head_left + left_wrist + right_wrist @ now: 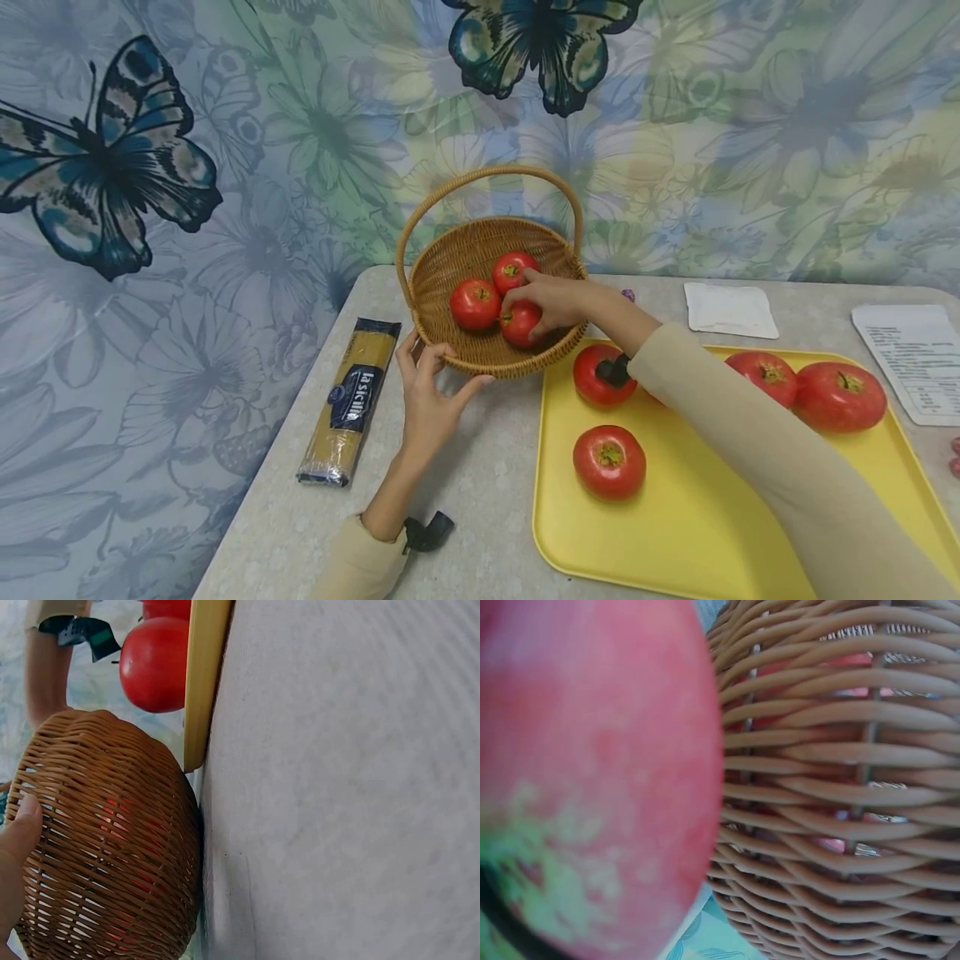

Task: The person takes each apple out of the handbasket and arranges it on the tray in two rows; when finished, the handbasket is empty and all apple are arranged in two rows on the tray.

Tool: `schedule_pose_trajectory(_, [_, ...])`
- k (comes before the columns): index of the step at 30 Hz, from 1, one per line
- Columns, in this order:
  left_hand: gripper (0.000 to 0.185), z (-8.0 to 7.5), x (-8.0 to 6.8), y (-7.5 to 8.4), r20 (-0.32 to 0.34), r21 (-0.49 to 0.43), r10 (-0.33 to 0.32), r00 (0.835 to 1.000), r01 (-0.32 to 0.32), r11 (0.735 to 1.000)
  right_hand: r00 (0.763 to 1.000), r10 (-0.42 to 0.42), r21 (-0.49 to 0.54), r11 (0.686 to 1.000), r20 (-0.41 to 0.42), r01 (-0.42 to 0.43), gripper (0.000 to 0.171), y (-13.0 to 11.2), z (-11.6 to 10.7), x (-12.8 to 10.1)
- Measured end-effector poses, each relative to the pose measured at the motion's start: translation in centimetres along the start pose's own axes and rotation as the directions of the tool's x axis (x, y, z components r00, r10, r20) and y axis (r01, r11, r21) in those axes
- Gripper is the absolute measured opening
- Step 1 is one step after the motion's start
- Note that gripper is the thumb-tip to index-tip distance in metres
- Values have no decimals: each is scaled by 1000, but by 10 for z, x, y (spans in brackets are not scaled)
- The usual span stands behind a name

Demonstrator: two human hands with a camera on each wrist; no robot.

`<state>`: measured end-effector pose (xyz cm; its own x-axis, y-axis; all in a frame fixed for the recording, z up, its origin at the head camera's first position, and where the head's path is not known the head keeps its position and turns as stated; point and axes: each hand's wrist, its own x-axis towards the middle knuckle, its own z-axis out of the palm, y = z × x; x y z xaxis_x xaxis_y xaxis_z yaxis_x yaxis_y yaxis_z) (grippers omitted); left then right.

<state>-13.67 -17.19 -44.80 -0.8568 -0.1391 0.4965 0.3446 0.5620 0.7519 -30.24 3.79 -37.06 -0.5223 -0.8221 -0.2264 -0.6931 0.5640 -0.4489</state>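
Observation:
A wicker basket (450, 258) with a hoop handle stands on the table and holds three red tomatoes. My right hand (534, 315) reaches into it from the right and grips the nearest tomato (516, 327), next to the other two (475, 302) (513, 268). My left hand (448, 367) holds the basket's near rim, thumb on one side and fingers on the other. In the left wrist view a finger (19, 825) presses the basket wall (112, 847). A tomato (592, 772) fills the left of the right wrist view, close against the basket weave (840, 787).
A yellow tray (697, 517) to the right of the basket carries several more tomatoes, such as one (609, 461) near its front left. A pasta packet (348, 400) lies left of the basket. A white napkin (729, 310) and a printed sheet (915, 358) lie at the back right.

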Motion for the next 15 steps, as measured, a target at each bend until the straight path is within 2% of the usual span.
schedule_pose_trajectory(4, [53, 0, 0, 0, -1, -6, -15, 1000, 15, 1000, 1000, -2, -2, 1000, -18, 2, 47, 0, 1, 0])
schedule_pose_trajectory(9, [54, 0, 0, 4, 0, -7, -43, 999, 43, 999, 995, -61, -1, 998, -82, 61, 47, 2, 1, -1])
schedule_pose_trajectory(15, [50, -6, 1, 27, 1, -28, -56, 998, 56, 998, 970, -116, 17, 992, -215, 123, 46, -1, -9, -13])
